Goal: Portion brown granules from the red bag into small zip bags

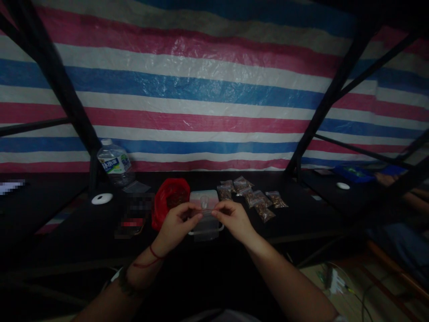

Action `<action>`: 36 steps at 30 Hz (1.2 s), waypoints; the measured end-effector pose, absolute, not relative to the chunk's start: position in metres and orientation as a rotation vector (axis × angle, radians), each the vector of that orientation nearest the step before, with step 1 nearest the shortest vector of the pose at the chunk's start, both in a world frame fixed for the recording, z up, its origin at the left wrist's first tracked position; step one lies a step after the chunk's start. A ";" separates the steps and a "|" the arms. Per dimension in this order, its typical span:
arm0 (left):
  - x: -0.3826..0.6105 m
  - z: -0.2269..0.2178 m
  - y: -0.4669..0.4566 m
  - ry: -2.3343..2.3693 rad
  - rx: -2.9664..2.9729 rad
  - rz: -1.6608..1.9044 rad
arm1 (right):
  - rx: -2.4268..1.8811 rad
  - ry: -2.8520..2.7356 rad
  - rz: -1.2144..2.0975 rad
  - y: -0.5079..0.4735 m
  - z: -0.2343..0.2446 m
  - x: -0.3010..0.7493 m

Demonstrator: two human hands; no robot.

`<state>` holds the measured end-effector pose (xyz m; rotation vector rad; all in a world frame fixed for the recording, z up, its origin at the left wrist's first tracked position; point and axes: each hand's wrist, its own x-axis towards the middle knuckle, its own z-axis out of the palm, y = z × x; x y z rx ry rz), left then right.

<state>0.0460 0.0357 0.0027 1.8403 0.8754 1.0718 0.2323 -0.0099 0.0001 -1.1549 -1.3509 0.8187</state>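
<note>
Both my hands are raised over a dark table (83,232). My left hand (176,223) and my right hand (233,219) each pinch an upper corner of a small clear plastic bag (206,226), which hangs between them. The bag looks empty. Behind it lies a whitish flat device (203,198). A red plastic bag (169,201) holding dark bits sits just left of my left hand. Several small filled clear bags (254,197) lie to the right behind my right hand.
A water bottle (114,163) stands at the back left, with a white round object (102,198) in front of it. A striped tarp (201,89) hangs behind. Black frame bars (321,107) slant at both sides. Another person's arm (402,188) rests at the far right table.
</note>
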 end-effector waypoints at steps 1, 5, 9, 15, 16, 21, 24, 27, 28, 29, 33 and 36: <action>0.046 0.002 0.035 0.889 1.853 1.060 | -1.156 -1.359 0.819 -0.011 0.000 0.232; 0.046 -0.001 0.035 0.929 1.917 1.044 | -1.163 -1.401 0.819 -0.013 -0.001 0.230; 0.048 0.000 0.033 0.943 1.986 1.073 | -1.177 -1.482 0.733 -0.012 -0.002 0.228; 0.051 0.002 0.029 0.896 2.068 1.043 | -1.160 -1.571 0.608 -0.014 0.000 0.224; 0.052 0.002 0.028 0.892 2.089 1.041 | -1.160 -1.583 0.609 -0.015 0.000 0.223; 0.050 0.005 0.027 0.890 2.200 0.995 | -1.151 -1.650 0.616 -0.017 0.003 0.224; 0.046 0.009 0.028 0.876 2.210 0.987 | -1.166 -1.608 0.703 -0.016 0.005 0.230; 0.041 0.012 0.030 0.884 2.182 1.020 | -1.149 -1.458 0.756 -0.016 0.008 0.237; 0.040 0.013 0.030 0.890 2.172 1.047 | -1.142 -1.411 0.747 -0.016 0.008 0.238; 0.039 0.013 0.029 0.898 2.163 1.078 | -1.139 -1.377 0.734 -0.017 0.009 0.238; 0.040 0.012 0.028 0.958 2.097 1.176 | -1.149 -1.379 0.762 -0.021 0.014 0.239; 0.040 0.011 0.032 1.021 1.995 1.170 | -1.157 -1.397 0.779 -0.016 0.015 0.252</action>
